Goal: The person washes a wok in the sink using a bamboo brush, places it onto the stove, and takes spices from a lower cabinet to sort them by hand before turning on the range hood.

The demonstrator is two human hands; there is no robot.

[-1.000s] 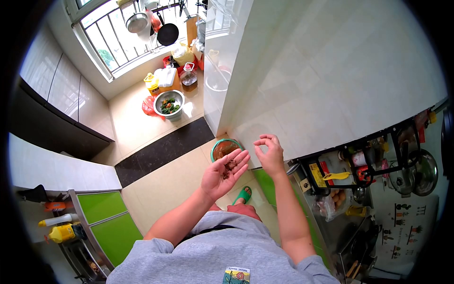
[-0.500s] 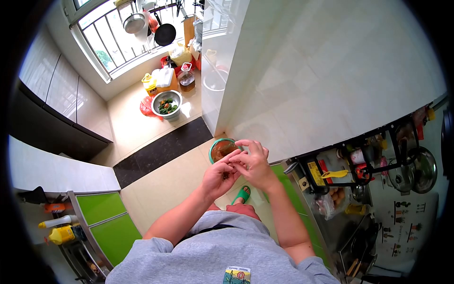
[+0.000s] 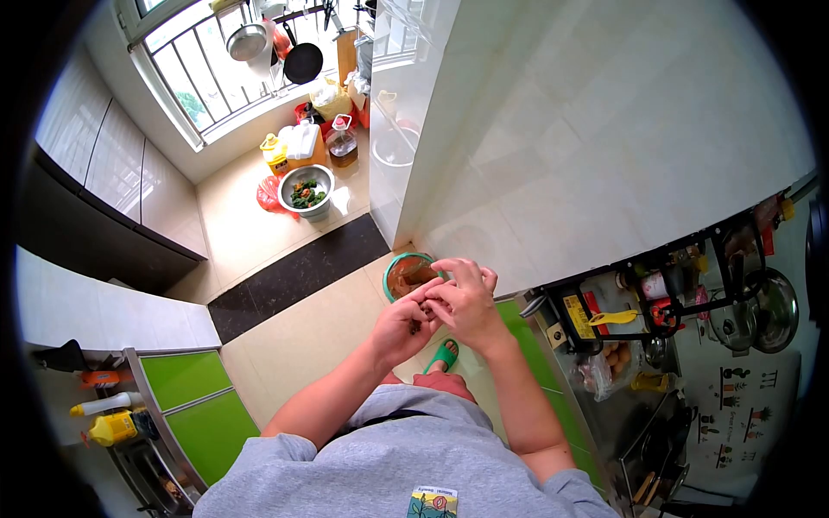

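My left hand [image 3: 400, 331] is cupped, palm up, around small dark brown bits [image 3: 415, 326] that show between its fingers. Over it, my right hand [image 3: 466, 302] touches the left fingertips, its thumb and fingers pinched together; what they pinch is too small to tell. Just beyond both hands, on the floor, stands a round bin [image 3: 394, 268] with a green rim and a reddish-brown inside, partly covered by my fingers.
A metal bowl of leafy greens [image 3: 292, 177] sits on the floor ahead, near bottles and a red bag [image 3: 267, 194]. A white wall [image 3: 604, 147] rises at the right. A counter with a black rack [image 3: 584, 321] stands at the lower right.
My right hand has moved left from beside my left hand and now meets its fingers. The left hand's flat, spread fingers have curled up around the brown bits.
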